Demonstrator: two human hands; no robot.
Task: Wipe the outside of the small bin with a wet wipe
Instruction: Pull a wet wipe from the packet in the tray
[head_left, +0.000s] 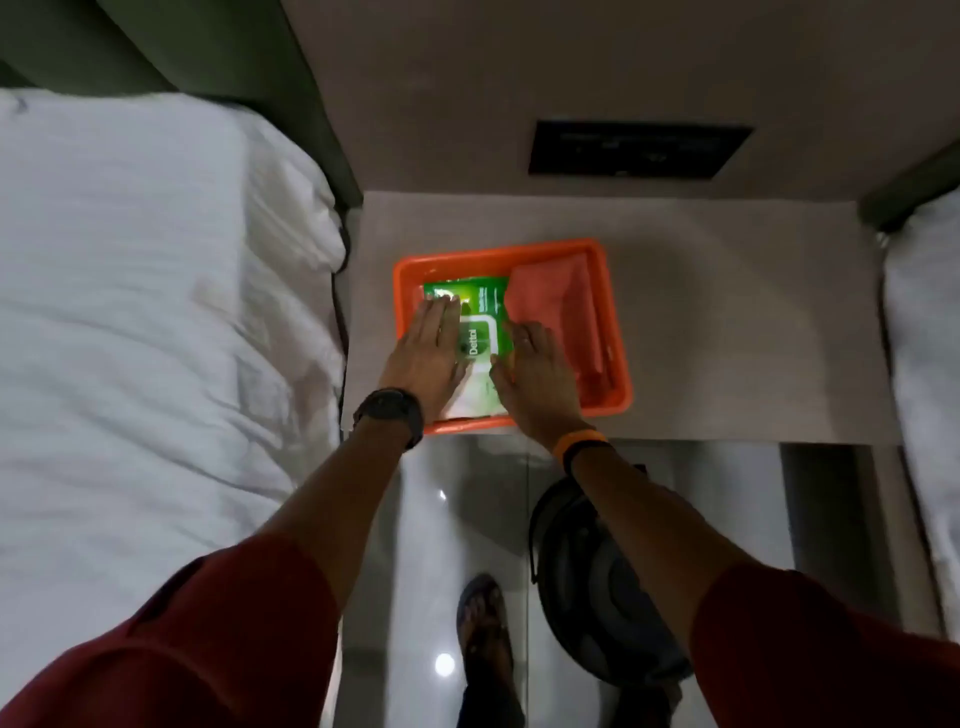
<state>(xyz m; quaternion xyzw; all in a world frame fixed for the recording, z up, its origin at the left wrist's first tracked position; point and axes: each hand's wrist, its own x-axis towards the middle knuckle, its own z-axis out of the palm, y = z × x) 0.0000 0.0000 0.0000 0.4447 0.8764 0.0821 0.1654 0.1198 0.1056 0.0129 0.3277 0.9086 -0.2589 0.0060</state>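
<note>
A green and white wet-wipe pack (475, 332) lies in an orange tray (615, 364) on the bedside table (727, 322). My left hand (428, 353) rests flat on the pack's left side, fingers spread. My right hand (532, 364) presses on the pack's right edge, fingers curled at its flap; whether they pinch anything is hidden. A folded orange cloth (556, 306) fills the tray's right half. A small dark round bin (597, 587) stands on the floor below the table, partly behind my right forearm.
A bed with white sheets (130, 322) runs along the left. Another white bed edge (930, 353) is at the right. A dark panel (639, 148) sits on the wall above the table. My sandalled foot (485, 629) stands on the glossy floor.
</note>
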